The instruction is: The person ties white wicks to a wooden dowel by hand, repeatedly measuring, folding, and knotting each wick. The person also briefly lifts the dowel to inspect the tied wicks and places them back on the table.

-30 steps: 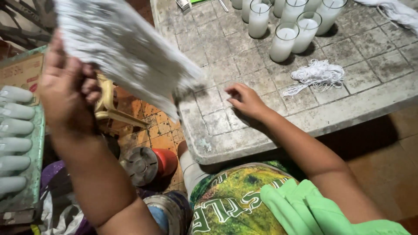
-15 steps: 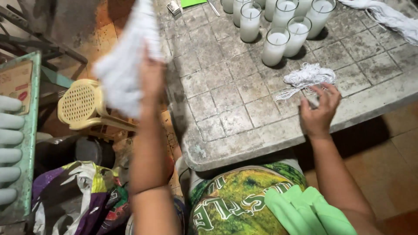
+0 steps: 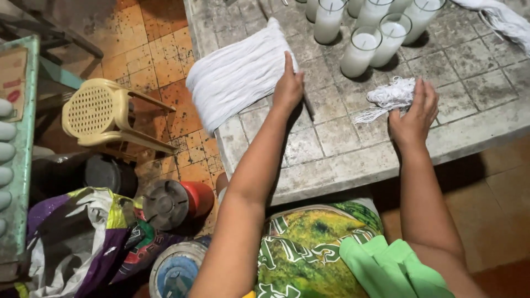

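Stringy white bundle (image 3: pixel 237 74) | left hand (image 3: pixel 288 88) flat | tiled table (image 3: pixel 475 88)

View: one camera on my head, no second view to share with.
Facing: steeply down past my forearms onto the grey tiled stone table (image 3: pixel 342 149).
Nearness: close; my left hand (image 3: pixel 288 88) and right hand (image 3: pixel 413 117) sit mid-frame.
Left edge: orange tiled floor (image 3: pixel 160 60), cream plastic stool (image 3: pixel 99 113).
Bottom edge: my lap.
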